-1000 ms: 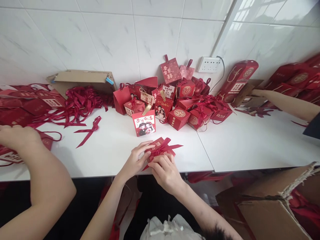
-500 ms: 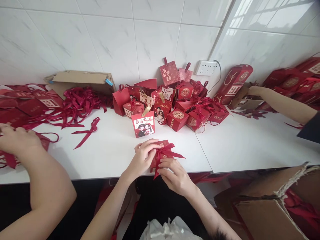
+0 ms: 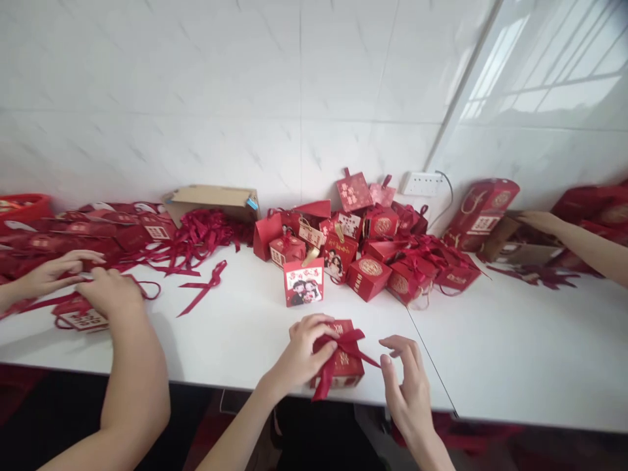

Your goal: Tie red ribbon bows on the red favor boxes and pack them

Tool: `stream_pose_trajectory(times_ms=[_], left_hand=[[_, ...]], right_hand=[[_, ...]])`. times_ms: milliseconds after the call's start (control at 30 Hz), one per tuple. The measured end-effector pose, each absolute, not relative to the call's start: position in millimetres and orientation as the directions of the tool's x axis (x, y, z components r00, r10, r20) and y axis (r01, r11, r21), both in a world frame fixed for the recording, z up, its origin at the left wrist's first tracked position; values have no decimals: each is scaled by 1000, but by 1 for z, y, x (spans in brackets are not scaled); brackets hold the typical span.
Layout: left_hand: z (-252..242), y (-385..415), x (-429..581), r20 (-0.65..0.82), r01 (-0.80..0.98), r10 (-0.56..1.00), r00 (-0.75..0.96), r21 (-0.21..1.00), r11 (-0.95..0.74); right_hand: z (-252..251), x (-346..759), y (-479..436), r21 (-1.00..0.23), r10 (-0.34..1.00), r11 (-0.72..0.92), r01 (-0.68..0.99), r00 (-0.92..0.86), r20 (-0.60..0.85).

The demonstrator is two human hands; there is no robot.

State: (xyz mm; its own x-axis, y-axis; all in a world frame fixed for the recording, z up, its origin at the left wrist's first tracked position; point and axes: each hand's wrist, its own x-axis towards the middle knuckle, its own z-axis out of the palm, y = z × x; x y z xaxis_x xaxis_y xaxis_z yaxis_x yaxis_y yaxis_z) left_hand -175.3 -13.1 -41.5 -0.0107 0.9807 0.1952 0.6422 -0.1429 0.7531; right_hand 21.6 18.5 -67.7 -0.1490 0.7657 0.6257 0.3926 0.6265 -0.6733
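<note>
A small red gift box [image 3: 349, 378] with gold lettering sits near the table's front edge. Across its top lies a dark red ribbon bow [image 3: 349, 339], one tail hanging over the front and another stretching right. My left hand [image 3: 310, 350] grips the box from its left side, thumb and fingers over the top by the bow. To the right, my right hand [image 3: 406, 376] is raised with thumb and fingers apart, close to the tip of the right tail. Just behind the box stands a red and white card box [image 3: 304, 286] with a cartoon couple.
Several red boxes [image 3: 370, 278] are piled against the wall. A loose tied ribbon [image 3: 205, 288] lies left, before a ribbon heap [image 3: 206, 229] and an open carton [image 3: 210, 195]. One co-worker's hands [image 3: 110, 291] work at far left; another person's arm [image 3: 574, 232] reaches in from the right.
My right hand has come away from the bow to the right and opened. My left hand stays on the box. The camera view has tilted up, and the left co-worker's second hand now shows.
</note>
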Motion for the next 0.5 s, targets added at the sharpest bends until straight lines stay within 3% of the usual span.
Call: stream_pose_trajectory(times_ms=[100, 200, 367, 500], left_hand=[[-35, -13, -175, 166, 673, 986, 4, 729, -126], [-30, -14, -174, 189, 727, 981, 33, 669, -154], [-27, -18, -171, 259, 810, 964, 62, 550, -200], [-24, -18, -170, 260, 861, 963, 66, 473, -187]], right_hand=[[-73, 21, 31, -791, 901, 432, 432, -231, 366], [-76, 18, 31, -854, 942, 294, 429, -279, 185], [-76, 17, 20, -879, 942, 234, 415, -321, 100], [-76, 22, 15, -849, 911, 295, 438, -398, 111]])
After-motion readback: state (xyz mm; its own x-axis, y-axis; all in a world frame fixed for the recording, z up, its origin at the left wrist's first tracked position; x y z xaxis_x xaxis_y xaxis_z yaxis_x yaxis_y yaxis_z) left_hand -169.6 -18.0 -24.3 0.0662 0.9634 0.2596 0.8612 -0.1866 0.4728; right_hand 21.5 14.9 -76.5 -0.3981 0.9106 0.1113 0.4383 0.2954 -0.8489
